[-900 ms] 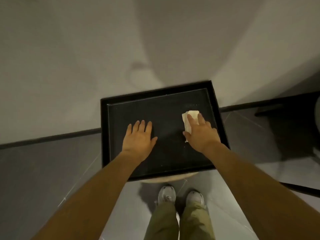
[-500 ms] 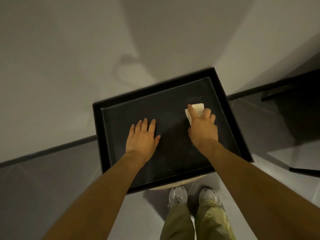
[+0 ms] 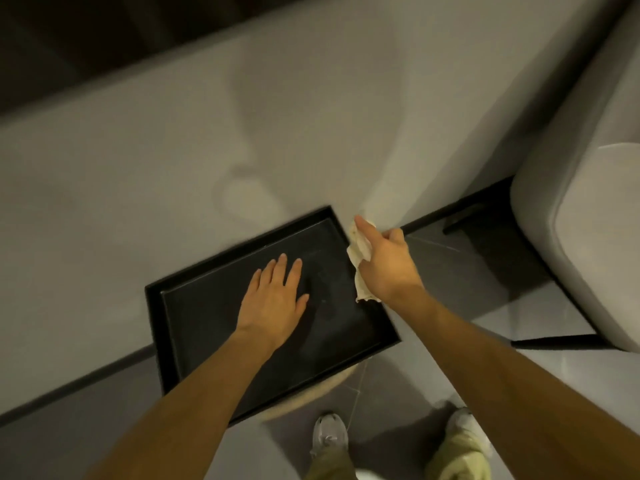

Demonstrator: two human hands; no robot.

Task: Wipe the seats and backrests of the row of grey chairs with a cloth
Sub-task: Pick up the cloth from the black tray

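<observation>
black rectangular tray with a raised rim [image 3: 204, 327]: turned at an angle, set on a round beige base [image 3: 311, 393], close to the grey wall [image 3: 138, 168]
left hand [image 3: 273, 299]: palm down on the tray's inner floor, fingers straight and close together, thumb out to the side, holding nothing
right hand [image 3: 388, 268]: index finger stretched forward, other fingers curled round the pale crumpled cloth [image 3: 358, 252]
pale crumpled cloth: bunched under the right hand at the tray's far right corner, over the rim, lower end trailing beside the wrist
grey upholstered chair [image 3: 581, 220]: at the right edge, well apart from both hands
light shoes [image 3: 329, 434]: on grey floor tiles, near the base
</observation>
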